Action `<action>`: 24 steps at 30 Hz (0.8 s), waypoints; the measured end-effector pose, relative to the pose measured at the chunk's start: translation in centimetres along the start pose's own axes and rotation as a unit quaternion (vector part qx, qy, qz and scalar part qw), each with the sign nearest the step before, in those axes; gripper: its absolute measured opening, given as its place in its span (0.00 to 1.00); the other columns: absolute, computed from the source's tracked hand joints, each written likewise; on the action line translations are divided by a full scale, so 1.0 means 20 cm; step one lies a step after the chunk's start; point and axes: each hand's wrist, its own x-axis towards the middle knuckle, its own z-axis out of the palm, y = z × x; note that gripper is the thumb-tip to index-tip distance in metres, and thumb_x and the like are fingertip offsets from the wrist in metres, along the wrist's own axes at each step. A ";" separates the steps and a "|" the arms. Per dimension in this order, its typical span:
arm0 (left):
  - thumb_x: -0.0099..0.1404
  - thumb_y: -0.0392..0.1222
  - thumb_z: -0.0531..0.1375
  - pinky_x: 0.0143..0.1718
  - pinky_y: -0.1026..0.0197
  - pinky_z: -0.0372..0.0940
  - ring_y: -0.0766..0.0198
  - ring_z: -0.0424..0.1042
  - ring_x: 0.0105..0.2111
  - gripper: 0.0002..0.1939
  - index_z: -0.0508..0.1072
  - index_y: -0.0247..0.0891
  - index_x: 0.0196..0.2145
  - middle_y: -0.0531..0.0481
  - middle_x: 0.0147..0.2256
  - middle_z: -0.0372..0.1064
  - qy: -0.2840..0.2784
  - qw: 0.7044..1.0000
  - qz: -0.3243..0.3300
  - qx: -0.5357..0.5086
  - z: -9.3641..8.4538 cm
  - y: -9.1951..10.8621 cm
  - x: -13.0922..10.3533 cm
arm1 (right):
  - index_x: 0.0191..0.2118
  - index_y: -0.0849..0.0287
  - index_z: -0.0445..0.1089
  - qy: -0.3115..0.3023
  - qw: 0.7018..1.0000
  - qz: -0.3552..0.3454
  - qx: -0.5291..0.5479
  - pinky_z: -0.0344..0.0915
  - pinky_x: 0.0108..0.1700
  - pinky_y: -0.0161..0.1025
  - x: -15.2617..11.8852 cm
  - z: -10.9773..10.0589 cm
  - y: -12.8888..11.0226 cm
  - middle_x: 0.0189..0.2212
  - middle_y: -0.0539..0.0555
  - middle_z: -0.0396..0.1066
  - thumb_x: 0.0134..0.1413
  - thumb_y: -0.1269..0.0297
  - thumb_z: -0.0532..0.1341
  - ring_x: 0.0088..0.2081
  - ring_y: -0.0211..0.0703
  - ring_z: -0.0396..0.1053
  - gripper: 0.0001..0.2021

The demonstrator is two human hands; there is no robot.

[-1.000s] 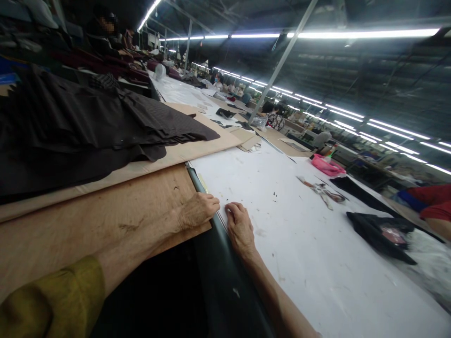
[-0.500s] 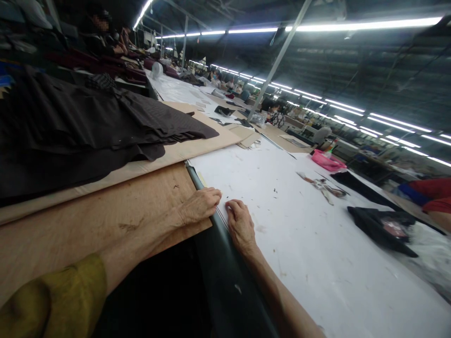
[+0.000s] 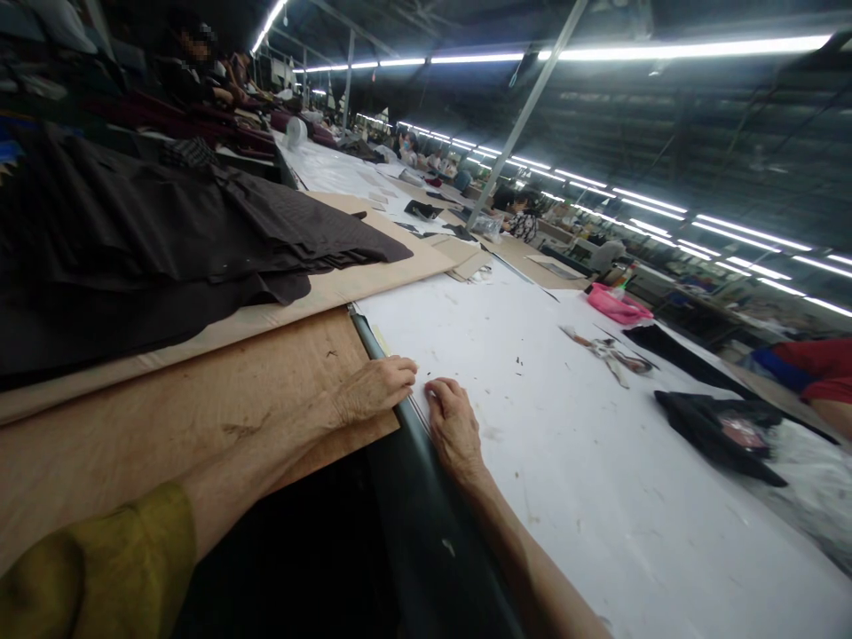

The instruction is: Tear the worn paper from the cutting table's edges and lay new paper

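Two curled hands at the smooth white tabletop's [image 3: 586, 461] edge!
Left hand [image 3: 381, 387] arches over rounded dark edging [image 3: 426, 497], right hand [image 3: 456, 428] just beside, slim gap between; whether either pinches anything, can't tell. Grainy plywood [image 3: 286, 382] leftward, layered dark cloth [image 3: 200, 235] beyond.

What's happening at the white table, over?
Left hand curled at the dark edge, grip unclear. Right hand curled over the white tabletop, likewise. Dark fabric heaped farther off, touching neither.
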 end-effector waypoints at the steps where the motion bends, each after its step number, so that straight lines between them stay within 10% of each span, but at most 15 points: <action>1: 0.66 0.36 0.52 0.47 0.63 0.62 0.64 0.66 0.42 0.06 0.67 0.36 0.33 0.50 0.42 0.66 -0.007 1.000 0.008 0.002 0.00 0.00 0.00 | 0.41 0.55 0.67 -0.001 1.000 0.000 0.000 0.60 0.48 0.41 0.00 0.00 0.00 0.41 0.53 0.65 0.57 0.72 0.49 0.43 0.46 0.61 0.12; 24: 0.65 0.29 0.49 0.39 0.59 0.63 0.60 0.62 0.35 0.09 0.66 0.33 0.30 0.45 0.33 0.65 -0.057 0.992 0.076 0.082 0.00 0.03 0.01 | 0.40 0.55 0.68 -0.002 1.000 0.004 -0.003 0.60 0.47 0.42 0.00 0.00 -0.01 0.41 0.53 0.65 0.57 0.73 0.49 0.43 0.46 0.61 0.12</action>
